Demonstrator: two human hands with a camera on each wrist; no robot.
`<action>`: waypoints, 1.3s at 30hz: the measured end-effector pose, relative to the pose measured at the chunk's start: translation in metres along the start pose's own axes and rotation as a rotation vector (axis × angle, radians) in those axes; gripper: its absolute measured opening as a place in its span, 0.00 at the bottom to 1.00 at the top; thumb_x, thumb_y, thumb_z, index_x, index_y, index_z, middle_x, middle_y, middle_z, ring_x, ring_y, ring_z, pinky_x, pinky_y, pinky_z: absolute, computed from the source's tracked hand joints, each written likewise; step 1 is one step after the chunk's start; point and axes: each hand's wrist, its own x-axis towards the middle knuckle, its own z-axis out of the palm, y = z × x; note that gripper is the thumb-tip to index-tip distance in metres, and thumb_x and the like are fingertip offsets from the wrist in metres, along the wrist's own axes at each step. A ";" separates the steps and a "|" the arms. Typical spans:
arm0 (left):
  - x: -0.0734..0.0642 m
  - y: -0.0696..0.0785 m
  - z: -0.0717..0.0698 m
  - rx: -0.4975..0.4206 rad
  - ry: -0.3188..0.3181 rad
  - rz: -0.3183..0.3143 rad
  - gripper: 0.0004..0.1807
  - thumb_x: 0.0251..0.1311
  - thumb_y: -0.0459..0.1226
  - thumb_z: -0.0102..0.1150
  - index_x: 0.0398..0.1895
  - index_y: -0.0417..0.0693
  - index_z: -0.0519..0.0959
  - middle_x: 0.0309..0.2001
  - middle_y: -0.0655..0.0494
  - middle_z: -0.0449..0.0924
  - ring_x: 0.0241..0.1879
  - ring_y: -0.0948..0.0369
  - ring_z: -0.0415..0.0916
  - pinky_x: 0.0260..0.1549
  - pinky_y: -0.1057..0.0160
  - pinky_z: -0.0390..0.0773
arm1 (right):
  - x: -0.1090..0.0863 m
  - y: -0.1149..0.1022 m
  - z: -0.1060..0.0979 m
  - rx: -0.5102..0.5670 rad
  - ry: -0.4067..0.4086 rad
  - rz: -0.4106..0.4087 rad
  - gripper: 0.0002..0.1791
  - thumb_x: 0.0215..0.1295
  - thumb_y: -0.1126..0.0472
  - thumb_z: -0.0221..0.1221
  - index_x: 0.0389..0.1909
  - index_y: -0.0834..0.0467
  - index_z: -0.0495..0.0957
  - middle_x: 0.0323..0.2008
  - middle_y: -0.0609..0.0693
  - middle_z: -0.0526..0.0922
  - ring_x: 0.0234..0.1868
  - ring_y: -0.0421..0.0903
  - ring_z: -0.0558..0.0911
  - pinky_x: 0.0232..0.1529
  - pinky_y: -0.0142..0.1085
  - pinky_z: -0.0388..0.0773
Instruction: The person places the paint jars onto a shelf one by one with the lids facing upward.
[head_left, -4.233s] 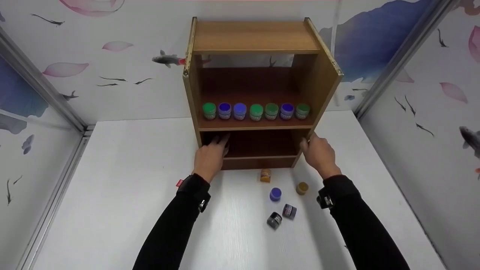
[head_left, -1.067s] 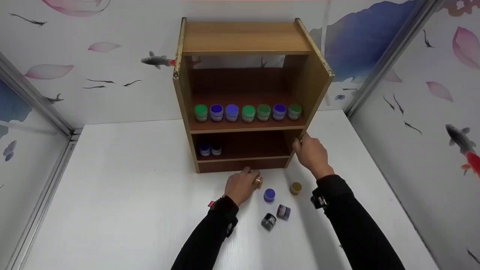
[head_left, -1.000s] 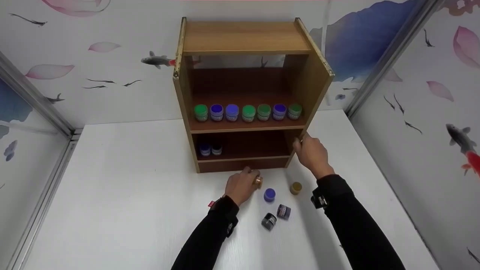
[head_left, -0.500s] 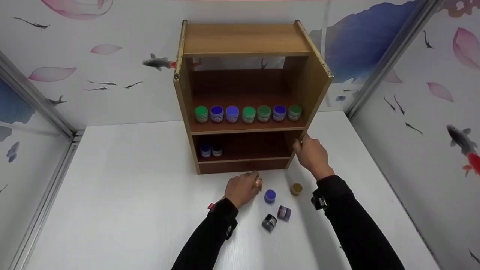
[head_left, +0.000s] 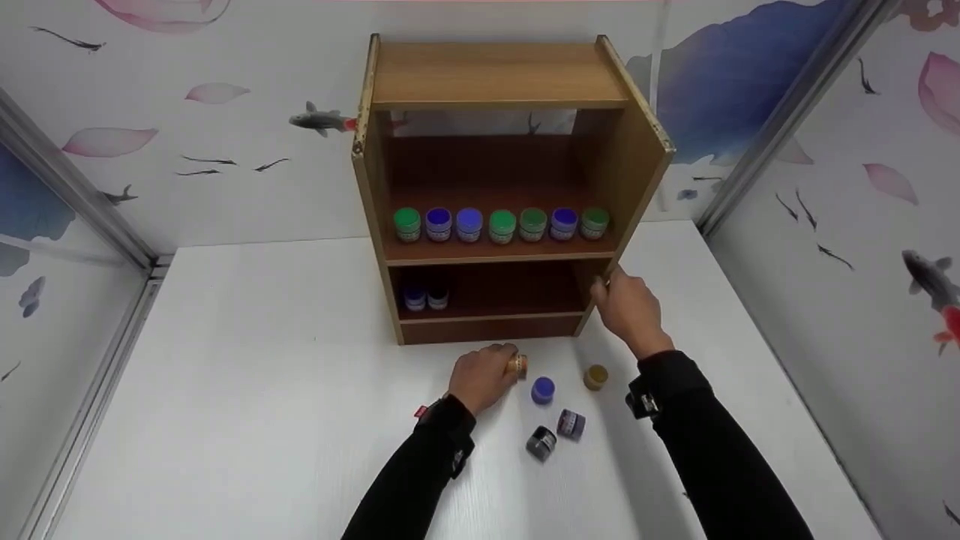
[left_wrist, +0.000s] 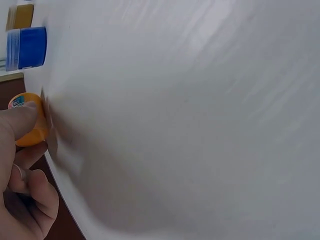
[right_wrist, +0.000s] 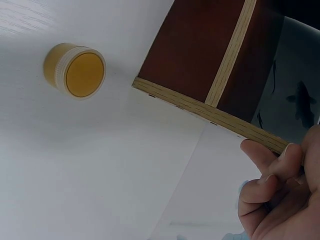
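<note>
Pinched the orange jar [left_wrist: 41, 120] between thumb and fingers of the left hand [head_left: 484, 379], probably by its sides to suit a small round shape and leave the ends uncovered. Held it low at the foot of the shelf unit [head_left: 495, 71], just beside the blue jar [head_left: 543, 390]; could not tell whether resting on the table [head_left: 262, 360] or barely off it. Clasped the side edge of the shelf unit in the right hand [head_left: 631, 307], with fingers bent round it, seemingly to brace it against a nudge and to stay out of the left hand's way. Saw the upper row of jars [head_left: 502, 226] lined up close to the front, likely for easy sight of each one. Saw the lower pair of jars [head_left: 414, 298] side by side toward the left end, perhaps for tidiness. Saw no clear order in the purple jar [head_left: 571, 424], black jar [head_left: 541, 442], mustard jar [head_left: 596, 377] and blue jar on the table, perhaps there merely for ready reach; judged the purple and black ones to be on their sides.

Counted one shelf unit and two hands. Counted seven in the upper row: four green, three blue. Counted two in the lower pair, in shadow. Counted four loose on the table, one of each colour. Added the single orange one in the left hand, for fourteen jars altogether.
</note>
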 end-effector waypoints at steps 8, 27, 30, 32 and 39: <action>-0.003 0.000 -0.003 -0.020 -0.012 -0.008 0.19 0.57 0.46 0.67 0.51 0.51 0.81 0.43 0.55 0.86 0.37 0.58 0.84 0.32 0.59 0.81 | 0.001 0.001 0.001 -0.006 0.005 0.007 0.20 0.75 0.52 0.42 0.37 0.64 0.74 0.29 0.59 0.82 0.26 0.50 0.78 0.26 0.43 0.72; -0.003 -0.001 0.000 0.008 -0.020 0.002 0.16 0.62 0.43 0.64 0.50 0.51 0.79 0.42 0.54 0.85 0.35 0.58 0.84 0.29 0.61 0.80 | 0.002 0.000 0.001 -0.003 -0.011 0.017 0.20 0.75 0.52 0.42 0.35 0.64 0.73 0.26 0.58 0.80 0.24 0.49 0.76 0.24 0.40 0.69; -0.004 -0.001 -0.003 0.011 -0.018 0.004 0.18 0.62 0.44 0.63 0.54 0.51 0.77 0.42 0.54 0.86 0.35 0.57 0.84 0.29 0.60 0.80 | 0.002 0.000 0.001 -0.012 -0.014 0.016 0.20 0.75 0.53 0.42 0.30 0.62 0.71 0.24 0.55 0.77 0.22 0.47 0.73 0.22 0.38 0.68; -0.004 -0.002 -0.004 -0.004 -0.016 0.004 0.19 0.62 0.45 0.63 0.54 0.51 0.76 0.41 0.54 0.86 0.35 0.57 0.84 0.30 0.60 0.80 | 0.002 0.001 0.001 -0.015 -0.008 0.014 0.19 0.75 0.53 0.42 0.30 0.62 0.71 0.24 0.55 0.77 0.22 0.47 0.74 0.22 0.39 0.68; -0.002 -0.001 -0.006 -0.055 -0.044 -0.030 0.19 0.64 0.50 0.59 0.52 0.52 0.77 0.40 0.55 0.86 0.35 0.59 0.84 0.32 0.61 0.80 | 0.001 0.001 0.000 -0.006 -0.010 0.014 0.20 0.75 0.52 0.41 0.40 0.64 0.74 0.29 0.59 0.82 0.26 0.49 0.77 0.25 0.41 0.71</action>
